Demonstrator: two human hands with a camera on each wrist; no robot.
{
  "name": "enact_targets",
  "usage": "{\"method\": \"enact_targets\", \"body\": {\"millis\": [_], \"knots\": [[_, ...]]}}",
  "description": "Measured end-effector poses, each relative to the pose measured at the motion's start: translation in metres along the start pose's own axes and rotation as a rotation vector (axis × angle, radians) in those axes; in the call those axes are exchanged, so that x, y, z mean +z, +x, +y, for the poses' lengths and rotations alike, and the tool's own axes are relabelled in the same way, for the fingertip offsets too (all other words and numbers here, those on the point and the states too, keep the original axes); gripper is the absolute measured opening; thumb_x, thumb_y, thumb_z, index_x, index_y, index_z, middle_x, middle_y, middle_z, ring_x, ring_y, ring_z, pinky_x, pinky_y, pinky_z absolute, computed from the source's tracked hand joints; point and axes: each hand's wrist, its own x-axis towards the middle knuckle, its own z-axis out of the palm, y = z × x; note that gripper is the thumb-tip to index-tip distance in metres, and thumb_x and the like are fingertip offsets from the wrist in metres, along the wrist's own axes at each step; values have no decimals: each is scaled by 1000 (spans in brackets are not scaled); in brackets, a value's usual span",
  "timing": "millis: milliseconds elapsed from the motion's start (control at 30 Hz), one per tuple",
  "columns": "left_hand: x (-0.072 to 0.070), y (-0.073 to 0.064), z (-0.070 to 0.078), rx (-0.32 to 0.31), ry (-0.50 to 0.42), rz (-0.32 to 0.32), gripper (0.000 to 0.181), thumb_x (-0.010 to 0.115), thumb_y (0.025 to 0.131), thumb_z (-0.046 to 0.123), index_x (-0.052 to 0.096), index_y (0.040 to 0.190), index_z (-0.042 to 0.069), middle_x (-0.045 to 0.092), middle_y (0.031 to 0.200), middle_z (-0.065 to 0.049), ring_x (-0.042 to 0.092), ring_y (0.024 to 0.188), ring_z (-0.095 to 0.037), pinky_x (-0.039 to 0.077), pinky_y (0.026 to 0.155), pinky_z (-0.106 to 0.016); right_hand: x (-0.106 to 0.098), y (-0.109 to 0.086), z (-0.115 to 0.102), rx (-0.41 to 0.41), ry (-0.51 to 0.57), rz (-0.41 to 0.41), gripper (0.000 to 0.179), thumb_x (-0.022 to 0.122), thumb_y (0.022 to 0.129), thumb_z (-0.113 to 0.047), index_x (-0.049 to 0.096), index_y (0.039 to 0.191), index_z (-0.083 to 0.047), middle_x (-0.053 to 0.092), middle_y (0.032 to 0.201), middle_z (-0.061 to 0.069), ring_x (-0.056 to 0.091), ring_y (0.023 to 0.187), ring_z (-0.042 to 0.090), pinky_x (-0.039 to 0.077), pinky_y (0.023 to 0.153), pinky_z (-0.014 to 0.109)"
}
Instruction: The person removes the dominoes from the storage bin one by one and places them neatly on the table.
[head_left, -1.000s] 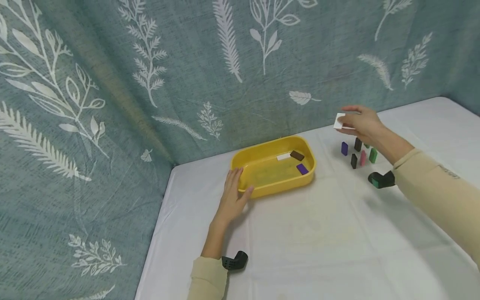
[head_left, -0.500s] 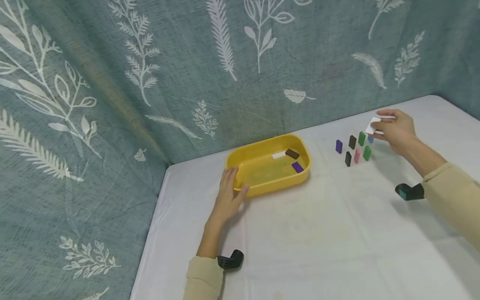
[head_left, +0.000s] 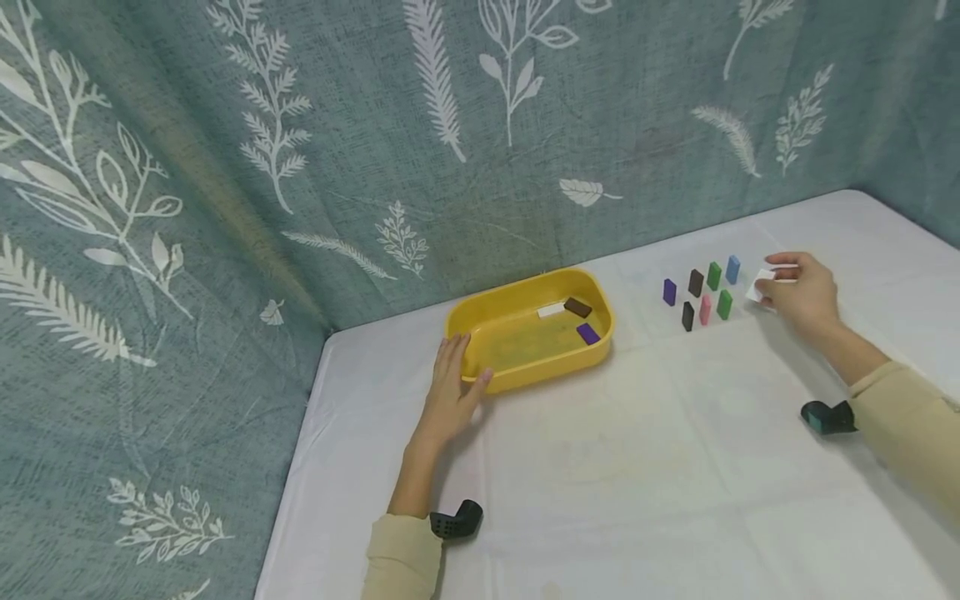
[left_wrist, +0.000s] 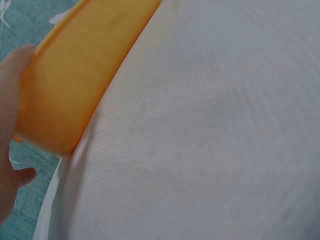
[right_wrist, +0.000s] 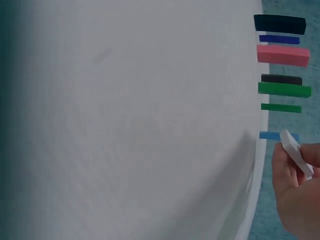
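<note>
Right grip [head_left: 806, 292] pinched a white rectangular block [head_left: 759, 287], long axis slanted, just right of an upright light-blue rectangular block [head_left: 732, 269]; the farther left grip [head_left: 447, 396] lay unclenched against a yellow oblong tray [head_left: 555, 367].

Soft, even light filled the head view; both wrist views looked dimmer.
There, the right sleeve [head_left: 896, 421] softly shadowed the white tablecloth [head_left: 600, 467] at lower right; upper left in the left wrist view, the yellow tray [left_wrist: 85, 75] looked slightly blurred.
</note>
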Motion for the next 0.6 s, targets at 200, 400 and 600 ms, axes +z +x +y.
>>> {"method": "enact_targets", "body": {"millis": [200, 400, 600], "knots": [[0, 0, 0, -5, 0, 0, 69, 47, 98, 43, 23, 151, 6, 17, 155, -16, 3, 143, -32, 11, 110, -55, 3, -2, 1, 29, -15, 27, 48, 55, 91, -2, 40, 135, 8, 45, 113, 20, 46, 64, -6, 48, 57, 11], [-1, -1, 2, -9, -1, -2, 69, 47, 98, 43, 23, 151, 6, 18, 155, -16, 3, 143, -33, 10, 110, -55, 6, -3, 1, 19, -9, 72, 48, 54, 90, -1, 38, 135, 8, 45, 113, 21, 45, 64, -4, 47, 54, 10], [-1, -1, 3, -10, -5, -6, 69, 47, 98, 43, 22, 151, 7, 17, 155, -16, 3, 143, -34, 11, 110, -56, 12, -3, 1, -14, -56, 80, 51, 53, 91, 0, 35, 138, 5, 45, 113, 23, 51, 77, 12, 47, 49, 13]]}}
